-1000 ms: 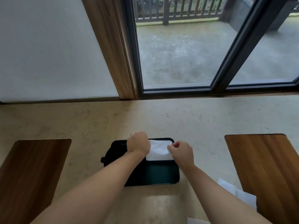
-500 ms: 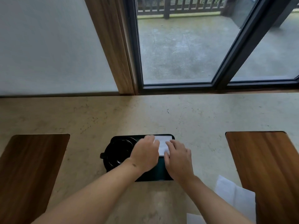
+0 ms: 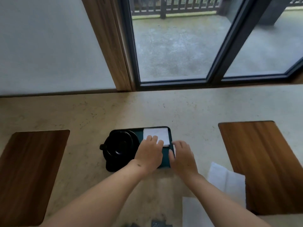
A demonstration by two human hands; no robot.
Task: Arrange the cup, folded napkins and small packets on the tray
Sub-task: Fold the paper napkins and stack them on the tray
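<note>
both hands have slid back toward the lower edge of the frame since a second ago, when they pinched the folded napkin at its two sides; more of the white square shows now. my left hand (image 3: 150,153) lies flat and relaxed at centre frame, fingers straight, the fingertips resting on the near edge of the folded napkin (image 3: 158,134). my right hand (image 3: 182,157) sits just to its right, fingers loosely spread over the right rim of the tray; it grips nothing that i can see, though a small pale sliver shows beside the thumb and i cannot tell what it is.

the tray (image 3: 165,158) is dark and rectangular, lying on a pale stone counter (image 3: 82,115) in the middle of the frame. the folded napkin fills its upper right corner. a black cup (image 3: 118,143), seen from above, sits on the tray's left part, its handle pointing toward the left of the frame.

at lower right, more white napkins (image 3: 227,182) lie on the counter, off the tray. two dark wooden boards (image 3: 27,174) are set in the counter at far left and far right. across the upper right of the frame, a glass door (image 3: 172,46) looks out on a grey terrace with a railing.
</note>
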